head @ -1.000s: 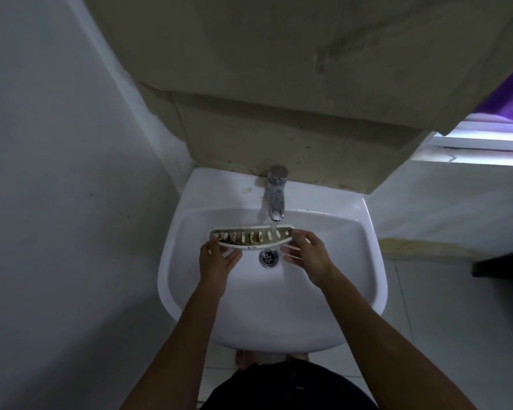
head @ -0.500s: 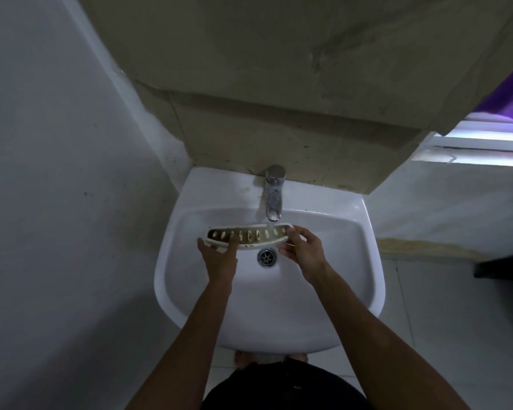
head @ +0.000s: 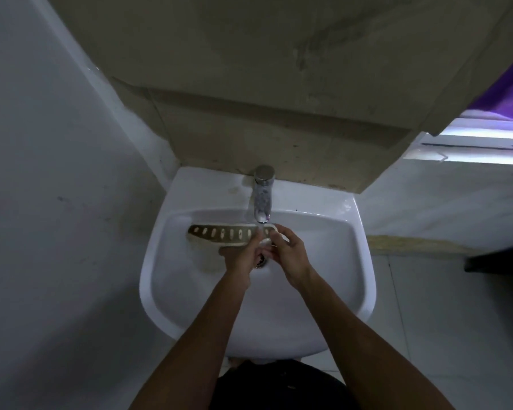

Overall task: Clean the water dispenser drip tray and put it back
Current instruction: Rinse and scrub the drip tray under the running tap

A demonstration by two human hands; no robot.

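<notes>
The white drip tray, a long curved piece with several slots and brown grime, is held over the white sink, its right end under the water running from the chrome tap. My right hand grips the tray's right end. My left hand lies against the tray's near edge close to the right hand, fingers reaching up onto it beside the stream. The tray's right end is partly hidden by both hands.
The drain lies just below my hands. A grey wall stands close on the left. A window sill with purple cloth is at the upper right, and a dark ledge at the right.
The tray has shifted left so its right end is under the stream. My left hand has slid right along the tray, from its left part to beside my right hand.
</notes>
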